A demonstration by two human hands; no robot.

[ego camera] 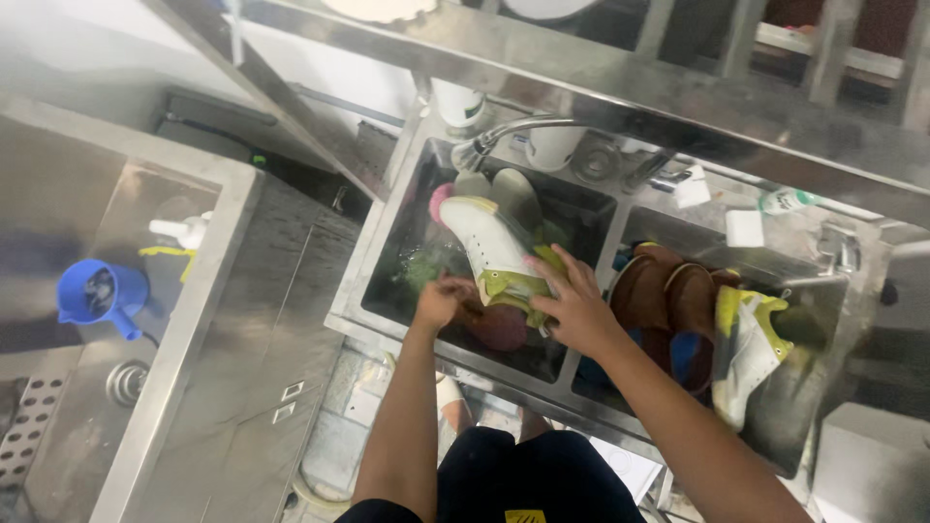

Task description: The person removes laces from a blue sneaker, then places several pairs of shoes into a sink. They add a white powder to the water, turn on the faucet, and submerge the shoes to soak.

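A white shoe with yellow-green trim [489, 247] lies sole-up over the left basin of a steel double sink [383, 247]. My right hand [572, 305] grips its heel end. My left hand [441, 300] is closed beside the shoe's heel, low in the basin; what it holds is hidden. A steel tap [504, 136] points down at the shoe's toe. A pink item and grey-green soles sit behind the shoe.
The right basin holds brown shoes [668, 291] and a second white and yellow-green shoe [751, 349]. White cups and small items stand on the ledge behind the sink. To the left, another steel sink holds a blue cup [97, 291] and a white bottle [184, 230].
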